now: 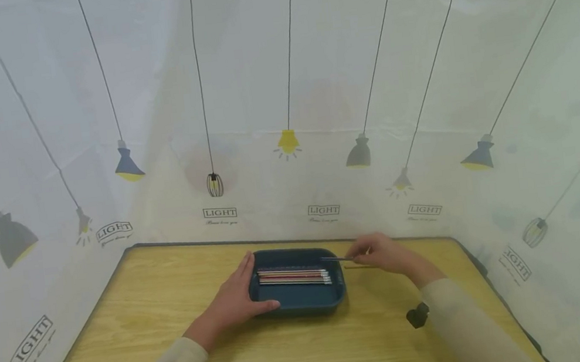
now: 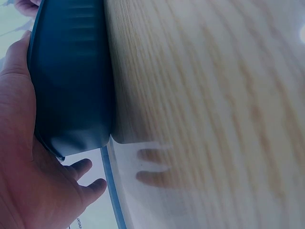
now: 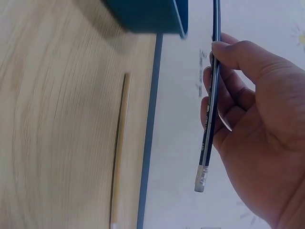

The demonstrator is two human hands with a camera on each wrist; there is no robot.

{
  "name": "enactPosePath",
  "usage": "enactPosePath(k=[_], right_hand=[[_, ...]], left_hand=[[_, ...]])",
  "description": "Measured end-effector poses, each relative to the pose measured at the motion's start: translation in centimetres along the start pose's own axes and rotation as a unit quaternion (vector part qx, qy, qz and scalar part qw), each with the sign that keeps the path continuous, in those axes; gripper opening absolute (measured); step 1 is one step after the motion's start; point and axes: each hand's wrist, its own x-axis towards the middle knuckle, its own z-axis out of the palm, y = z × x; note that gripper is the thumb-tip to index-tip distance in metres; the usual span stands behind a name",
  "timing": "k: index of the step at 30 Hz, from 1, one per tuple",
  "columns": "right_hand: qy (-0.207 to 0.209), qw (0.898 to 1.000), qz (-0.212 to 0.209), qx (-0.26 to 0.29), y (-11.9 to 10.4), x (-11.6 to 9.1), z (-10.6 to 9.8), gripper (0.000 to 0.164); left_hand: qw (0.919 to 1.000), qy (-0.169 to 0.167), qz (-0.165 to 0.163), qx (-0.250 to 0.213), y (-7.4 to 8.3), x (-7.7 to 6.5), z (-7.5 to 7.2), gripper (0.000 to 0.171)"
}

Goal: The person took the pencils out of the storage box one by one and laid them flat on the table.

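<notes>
A dark blue plastic tray [image 1: 303, 310] stands on the table with several pencils [image 1: 295, 276] lying side by side inside. My left hand [image 1: 235, 296] holds the tray's left end, thumb over the near rim and fingers along the outer side. Between thumb and fingertips, my right hand [image 3: 257, 90] pinches a dark striped pencil [image 3: 208, 114] with a white eraser end. In the head view that pencil reaches over the tray's right rim. A yellowish pencil [image 3: 121, 148] lies on the table right of the tray, below the right hand.
The wooden table [image 1: 308, 350] ends at a dark back edge just behind the tray. White sheeting [image 1: 249, 91] printed with hanging lamps encloses the back and sides. Black wrist devices [image 1: 417, 315] sit near both sleeves.
</notes>
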Motion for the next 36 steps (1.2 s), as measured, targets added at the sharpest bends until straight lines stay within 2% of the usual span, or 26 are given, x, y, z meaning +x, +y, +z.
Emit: enactPosePath(k=[18, 26, 30, 36], right_hand=[[-0.001, 0.998, 0.068, -0.009, 3.0, -3.4, -2.3, 0.019], [0.012, 0.994, 0.105, -0.007, 4.4, -4.3, -1.9, 0.018], [0.028, 0.994, 0.105, -0.008, 5.4, -4.7, -1.3, 0.016], [0.057, 0.996, 0.073, -0.019, 6.4, -4.9, -0.7, 0.016]], left_hand=[[1.0, 0.004, 0.002, -0.004, -0.1, 0.0, 0.1, 0.138], [1.0, 0.003, -0.003, -0.003, -0.2, 0.0, 0.3, 0.138], [1.0, 0.001, -0.004, -0.005, -0.2, 0.0, 0.3, 0.138], [1.0, 0.001, -0.007, -0.002, -0.2, 0.1, 0.3, 0.137]])
